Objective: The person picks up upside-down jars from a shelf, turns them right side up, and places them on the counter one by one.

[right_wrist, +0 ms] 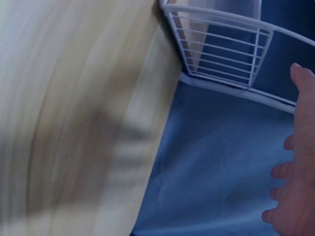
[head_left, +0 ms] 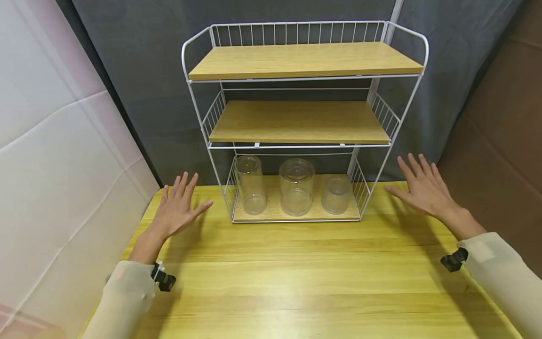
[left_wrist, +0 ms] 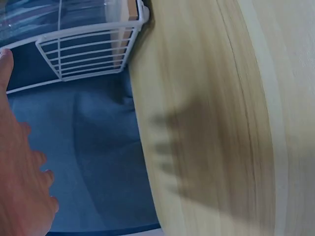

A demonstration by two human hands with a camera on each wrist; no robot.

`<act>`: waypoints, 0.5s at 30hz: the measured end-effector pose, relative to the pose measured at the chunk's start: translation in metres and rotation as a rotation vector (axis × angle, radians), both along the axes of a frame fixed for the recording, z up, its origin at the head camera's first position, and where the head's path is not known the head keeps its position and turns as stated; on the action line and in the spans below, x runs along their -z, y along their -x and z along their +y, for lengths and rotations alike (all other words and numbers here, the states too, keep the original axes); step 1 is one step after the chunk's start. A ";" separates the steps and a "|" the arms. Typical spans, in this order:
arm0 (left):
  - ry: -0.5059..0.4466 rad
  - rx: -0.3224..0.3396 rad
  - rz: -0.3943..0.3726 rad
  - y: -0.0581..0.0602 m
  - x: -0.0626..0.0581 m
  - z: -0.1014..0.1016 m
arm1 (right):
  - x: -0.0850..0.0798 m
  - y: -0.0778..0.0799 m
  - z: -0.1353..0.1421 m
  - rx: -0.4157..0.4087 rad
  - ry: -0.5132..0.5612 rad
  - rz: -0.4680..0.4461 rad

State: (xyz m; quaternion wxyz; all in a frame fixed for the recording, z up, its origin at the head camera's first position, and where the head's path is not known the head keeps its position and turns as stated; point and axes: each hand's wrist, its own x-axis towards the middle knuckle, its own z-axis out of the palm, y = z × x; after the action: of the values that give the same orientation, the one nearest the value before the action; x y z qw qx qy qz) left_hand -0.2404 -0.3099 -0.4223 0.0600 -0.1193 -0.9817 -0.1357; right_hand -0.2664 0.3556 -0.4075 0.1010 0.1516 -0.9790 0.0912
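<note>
My left hand hovers over the table to the left of a white wire shelf rack, its fingers spread and holding nothing. On the rack's other side my right hand is spread the same way, with nothing in it. Both thumbs point inward to the rack. On the bottom board stand three clear containers: a tall narrow one at the left, a wide one in the middle and a short one at the right. In the left wrist view, the left hand shows at the left edge, beside the rack's side grille.
The rack has a wooden top board and middle board. It stands at the back of a yellow wooden table, before a dark grey cloth. A white sheet hangs at the left, a brown panel at the right.
</note>
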 end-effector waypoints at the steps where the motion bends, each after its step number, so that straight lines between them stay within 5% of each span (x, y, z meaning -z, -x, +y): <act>1: -0.002 0.003 0.004 0.000 -0.001 0.001 | -0.002 -0.001 -0.001 -0.004 0.001 0.009; 15: -0.087 0.050 0.122 -0.016 -0.011 0.015 | -0.030 -0.005 -0.020 -0.087 0.101 0.092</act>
State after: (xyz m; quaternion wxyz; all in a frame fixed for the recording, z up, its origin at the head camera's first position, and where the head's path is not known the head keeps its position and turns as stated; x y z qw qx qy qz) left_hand -0.2247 -0.2947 -0.4112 0.1214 -0.1490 -0.9661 -0.1724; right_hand -0.2609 0.3361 -0.3772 0.1494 0.1927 -0.9600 0.1376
